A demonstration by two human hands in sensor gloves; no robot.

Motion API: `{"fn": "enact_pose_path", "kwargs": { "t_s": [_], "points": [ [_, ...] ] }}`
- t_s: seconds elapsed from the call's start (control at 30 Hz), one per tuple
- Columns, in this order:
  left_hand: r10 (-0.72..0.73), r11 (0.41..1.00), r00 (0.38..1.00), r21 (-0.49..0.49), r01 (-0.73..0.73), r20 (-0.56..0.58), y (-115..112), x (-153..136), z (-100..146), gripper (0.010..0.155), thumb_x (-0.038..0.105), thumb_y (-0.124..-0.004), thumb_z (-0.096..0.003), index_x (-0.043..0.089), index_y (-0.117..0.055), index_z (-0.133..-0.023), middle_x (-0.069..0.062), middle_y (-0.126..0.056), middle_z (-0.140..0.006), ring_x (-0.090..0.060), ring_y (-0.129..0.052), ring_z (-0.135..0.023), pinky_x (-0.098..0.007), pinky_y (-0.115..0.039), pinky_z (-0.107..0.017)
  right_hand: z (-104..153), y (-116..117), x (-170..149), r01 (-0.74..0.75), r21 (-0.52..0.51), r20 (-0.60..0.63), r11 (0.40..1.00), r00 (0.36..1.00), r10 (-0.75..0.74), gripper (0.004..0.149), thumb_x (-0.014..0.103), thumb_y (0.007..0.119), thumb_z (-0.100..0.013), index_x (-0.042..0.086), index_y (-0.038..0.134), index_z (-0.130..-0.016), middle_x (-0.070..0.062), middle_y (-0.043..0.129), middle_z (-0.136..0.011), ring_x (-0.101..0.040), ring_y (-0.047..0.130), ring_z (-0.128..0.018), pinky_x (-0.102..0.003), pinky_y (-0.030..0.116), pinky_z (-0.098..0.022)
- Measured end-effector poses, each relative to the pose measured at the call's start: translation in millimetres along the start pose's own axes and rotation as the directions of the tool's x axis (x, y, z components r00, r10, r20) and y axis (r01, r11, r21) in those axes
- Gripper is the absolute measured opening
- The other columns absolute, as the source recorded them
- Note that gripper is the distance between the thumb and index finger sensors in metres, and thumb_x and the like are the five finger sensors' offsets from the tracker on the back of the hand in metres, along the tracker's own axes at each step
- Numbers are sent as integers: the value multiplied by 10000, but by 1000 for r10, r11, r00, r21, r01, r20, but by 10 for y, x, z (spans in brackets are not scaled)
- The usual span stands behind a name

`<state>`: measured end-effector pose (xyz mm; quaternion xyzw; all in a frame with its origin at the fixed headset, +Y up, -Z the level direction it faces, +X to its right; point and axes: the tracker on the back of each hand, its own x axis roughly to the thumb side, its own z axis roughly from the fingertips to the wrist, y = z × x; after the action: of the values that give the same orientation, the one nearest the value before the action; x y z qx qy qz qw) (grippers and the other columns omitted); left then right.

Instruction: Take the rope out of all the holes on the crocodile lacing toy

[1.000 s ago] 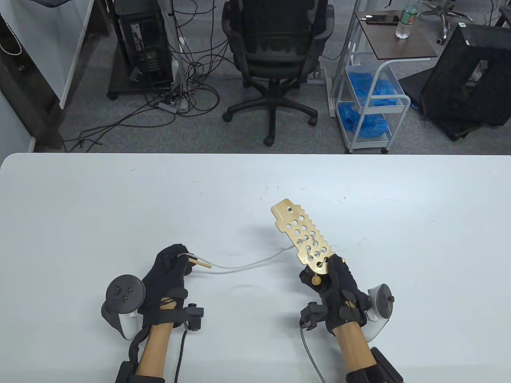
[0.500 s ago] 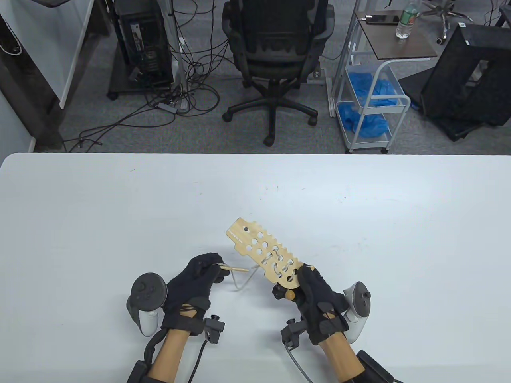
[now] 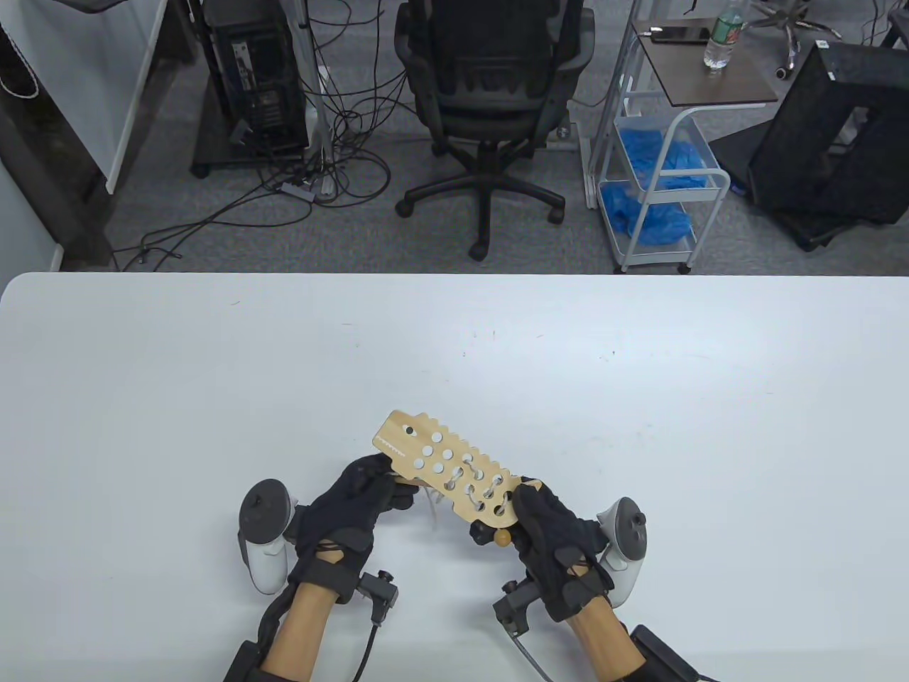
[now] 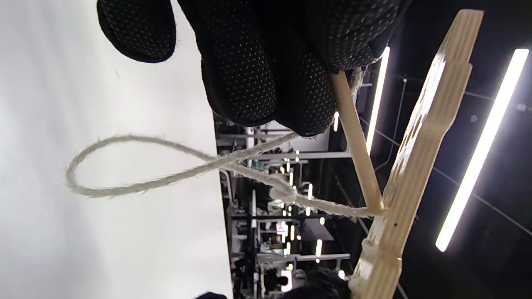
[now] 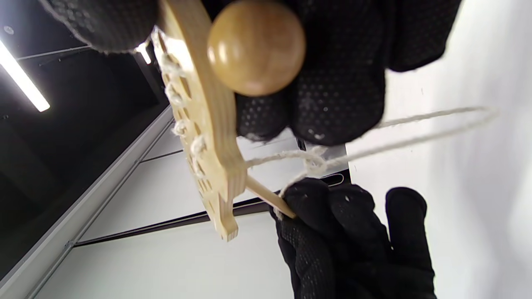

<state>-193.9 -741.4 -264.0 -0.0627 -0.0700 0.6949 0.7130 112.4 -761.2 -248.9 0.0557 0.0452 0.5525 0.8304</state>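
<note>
Above white table (image 3: 213,369), hands pinching needle (image 4: 357,153), toy (image 3: 444,465).

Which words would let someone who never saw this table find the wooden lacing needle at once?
Start at the perforated wooden crocodile board raised over the white table. The lacing needle is pinched by the left hand, its tip against the board: a thin, plain stick tied to the rope.

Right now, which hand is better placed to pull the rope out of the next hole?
Left hand: it pinches the wooden needle at the crocodile board; the right hand holds the board.
</note>
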Motion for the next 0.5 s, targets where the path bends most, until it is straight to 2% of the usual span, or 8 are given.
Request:
{"fn": "enact_pose_path", "kwargs": {
  "t_s": [0.3,0.5],
  "points": [
    [137,972,990,-187,-139,-22,-77,-34,-45,439,298,-687,-510,369,-769,-936,67,-990,-821,-158,-956,-716,-606,-679,-692,-5,104,15,-3,92,27,996,1000,0,475,413,781,-419,87,823,-761,-190,976,-579,-408,1004,-466,-655,708,-485],
    [98,976,995,-193,-101,-22,-105,-33,-45,426,322,-719,-515,417,-806,-921,54,-966,-852,-177,-928,-753,-623,-652,-700,2,123,23,-27,99,34,995,999,24,473,406,775,-417,78,824,-754,-188,978,-574,-408,1005,-463,-654,711,-483]
  ]
}}
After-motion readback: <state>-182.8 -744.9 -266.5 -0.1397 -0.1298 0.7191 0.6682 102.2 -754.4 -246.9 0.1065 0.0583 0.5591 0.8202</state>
